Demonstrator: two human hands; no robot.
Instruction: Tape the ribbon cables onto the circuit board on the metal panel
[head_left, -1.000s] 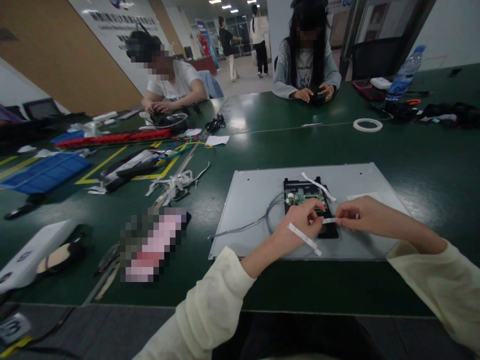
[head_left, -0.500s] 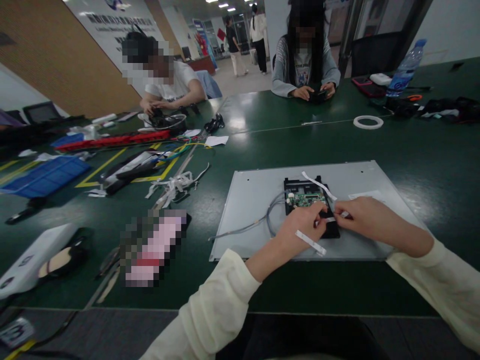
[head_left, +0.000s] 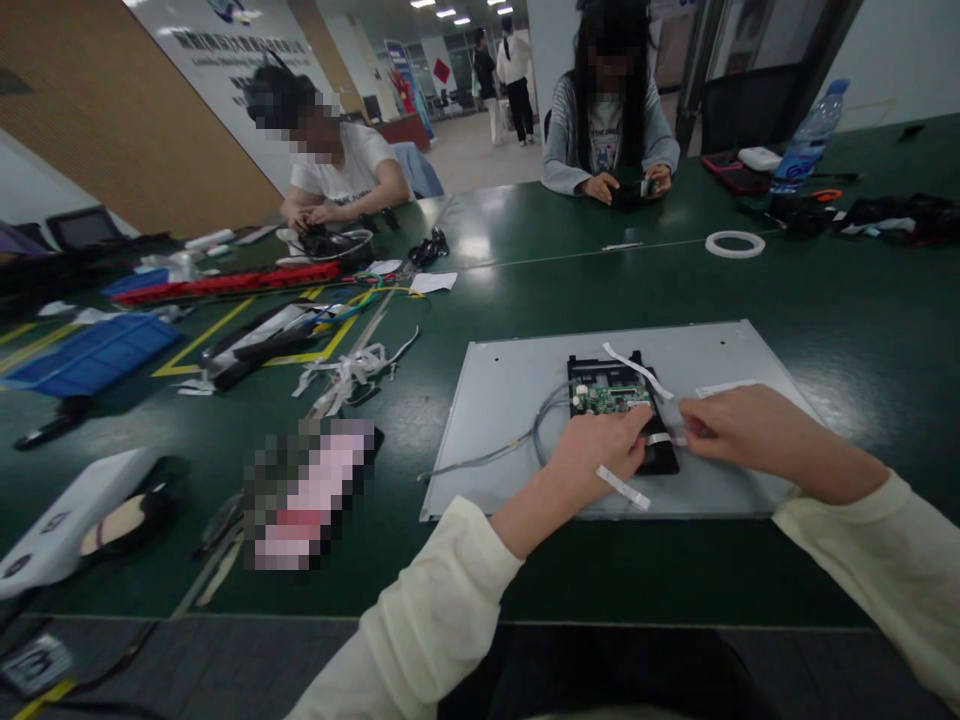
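Note:
A grey metal panel lies flat on the green table, with a black module and green circuit board on it and grey cables looping off to the left. My left hand and my right hand pinch the two ends of a short white tape strip stretched over the module's near end. A second white strip hangs from my left hand. Another strip lies across the module's top.
A tape roll and a water bottle stand at the far right. Two seated people work across the table. Loose white strips, a red bar, a blue tray and a white box fill the left side.
Both hands have lowered the short tape strip toward the module's near end. My left hand has moved slightly down and the hanging strip with it.

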